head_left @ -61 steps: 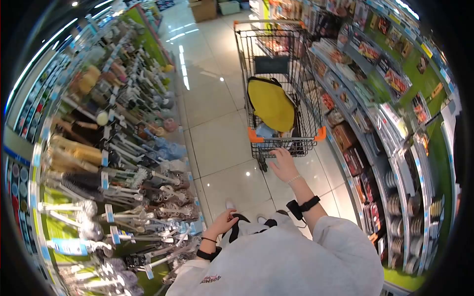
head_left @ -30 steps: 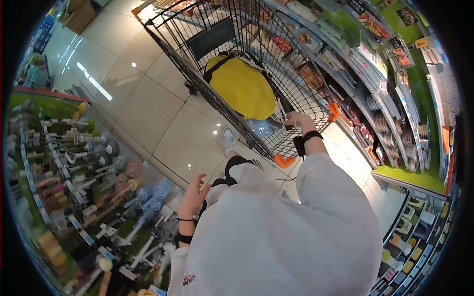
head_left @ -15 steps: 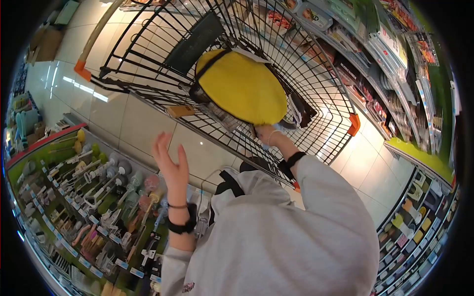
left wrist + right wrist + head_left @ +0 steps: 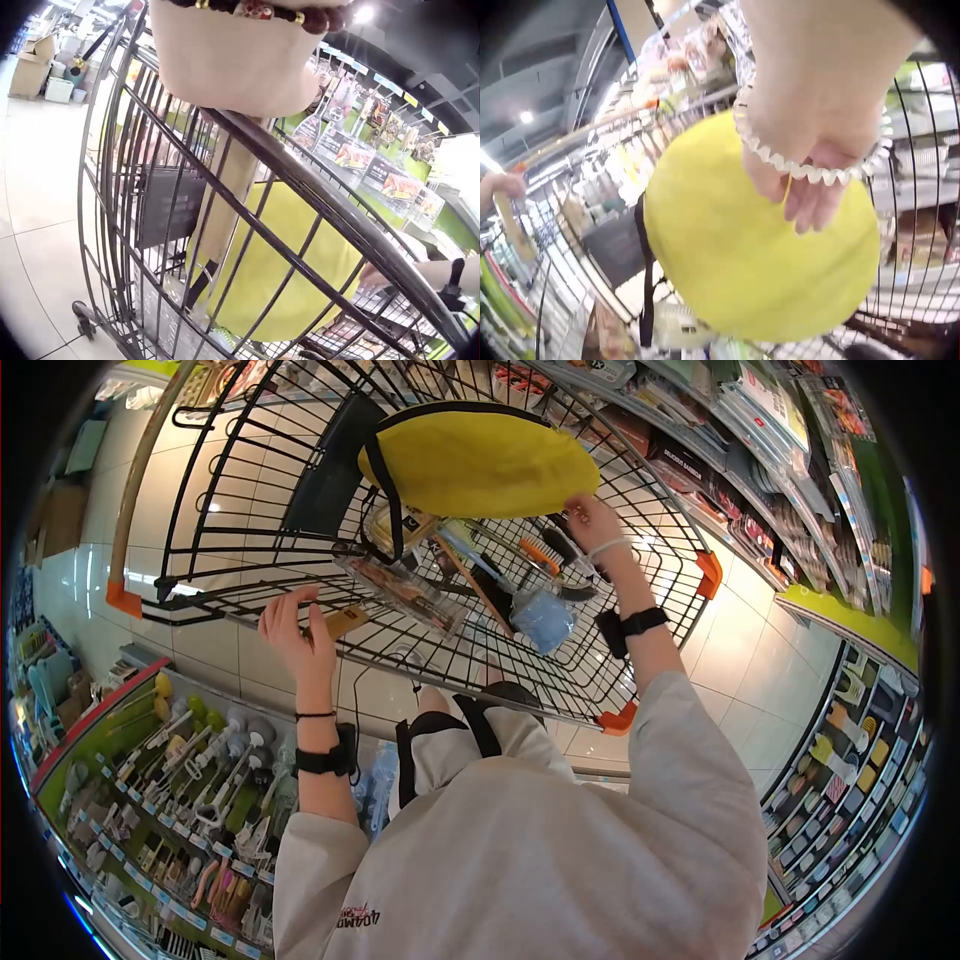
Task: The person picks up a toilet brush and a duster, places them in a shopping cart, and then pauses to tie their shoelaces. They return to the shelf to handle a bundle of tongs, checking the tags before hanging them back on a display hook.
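My right hand (image 4: 592,520) pinches the near right edge of a yellow bag (image 4: 480,460) with black trim inside the cart; in the right wrist view its fingers (image 4: 810,202) lie curled against the yellow fabric. My left hand (image 4: 298,640) is at the cart's near side rim, at the end of a tan, wood-like piece (image 4: 345,622). In the left wrist view that tan piece (image 4: 229,187) extends below the hand, behind the bars. Under the bag lie a blue plastic-wrapped item (image 4: 543,620), an orange brush (image 4: 540,557) and a clear pack (image 4: 400,592).
The wire cart (image 4: 620,710) has orange corners and a tan handle (image 4: 150,470). Racks of utensils (image 4: 190,780) stand at lower left, stocked shelves (image 4: 780,480) at upper right and another rack (image 4: 845,780) at lower right. A cardboard box (image 4: 62,518) is at far left.
The yellow bag has shifted up in the head view and uncovered items beneath it. My left hand has moved from beside the cart to its rim and the tan piece.
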`<state>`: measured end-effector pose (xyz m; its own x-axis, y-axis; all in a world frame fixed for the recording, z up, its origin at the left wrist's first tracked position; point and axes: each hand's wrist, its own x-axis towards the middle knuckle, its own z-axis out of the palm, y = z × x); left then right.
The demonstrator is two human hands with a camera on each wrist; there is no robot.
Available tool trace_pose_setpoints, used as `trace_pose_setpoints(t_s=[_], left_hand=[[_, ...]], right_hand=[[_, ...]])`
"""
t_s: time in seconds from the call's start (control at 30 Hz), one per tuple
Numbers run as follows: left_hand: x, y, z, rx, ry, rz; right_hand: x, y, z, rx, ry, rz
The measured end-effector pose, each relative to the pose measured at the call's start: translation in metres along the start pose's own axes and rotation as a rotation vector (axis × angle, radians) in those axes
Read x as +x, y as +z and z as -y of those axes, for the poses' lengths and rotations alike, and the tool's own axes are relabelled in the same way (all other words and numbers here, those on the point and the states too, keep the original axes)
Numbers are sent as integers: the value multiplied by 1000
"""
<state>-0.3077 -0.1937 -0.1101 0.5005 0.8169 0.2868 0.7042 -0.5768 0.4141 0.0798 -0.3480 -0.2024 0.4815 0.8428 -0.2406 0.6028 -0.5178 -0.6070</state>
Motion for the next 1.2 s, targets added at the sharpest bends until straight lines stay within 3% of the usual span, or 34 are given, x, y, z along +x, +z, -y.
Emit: trace_pose_setpoints(t_s=[0.07,0.1,0.23,0.3,0.33,0.4,0.43,0.5,0.6,0.67,0.8,0.87,0.9,1.0,1.13,1.2], left_hand=[[6,2,-5,46,0,-21],[8,5,-6,93,20,-37],[13,9,-6,35,-17,-63],[13,11,-4,46,-29,-37],[13,11,-4,47,-49,-21],[13,11,-5,43,-46,-20],[14,11,-4,55,-23,-15],[16,12,-4,69,12,-17],[14,12,-2,61,-25,-34],[13,12,-3,35,-21,-59],[12,8,-6,31,-17,-72],[12,8,-5,47,-19,-73],[13,7,-7,38,-21,-84],[13,1,-9,14,-30,-94],[10,4,-5,-41,-4,-163],[8,10,6,-72,59,-172]], right_hand=[[0,51,-29,-169,118,399],[-7,60,-11,-269,49,596],[-14,166,-47,-467,92,609],[-5,197,-50,-465,343,736],[-5,216,-58,-456,341,751],[-8,249,-66,-843,283,551],[-5,244,-60,-725,362,523],[6,273,-101,-694,421,515],[14,239,-83,-666,441,415],[19,206,-75,-280,563,690],[-5,185,-88,-388,281,752],[-18,145,-56,-423,205,829],[-26,140,-59,-327,176,765],[-44,69,5,-292,115,730],[-89,-30,88,-118,151,352],[-112,-59,98,-133,108,199]])
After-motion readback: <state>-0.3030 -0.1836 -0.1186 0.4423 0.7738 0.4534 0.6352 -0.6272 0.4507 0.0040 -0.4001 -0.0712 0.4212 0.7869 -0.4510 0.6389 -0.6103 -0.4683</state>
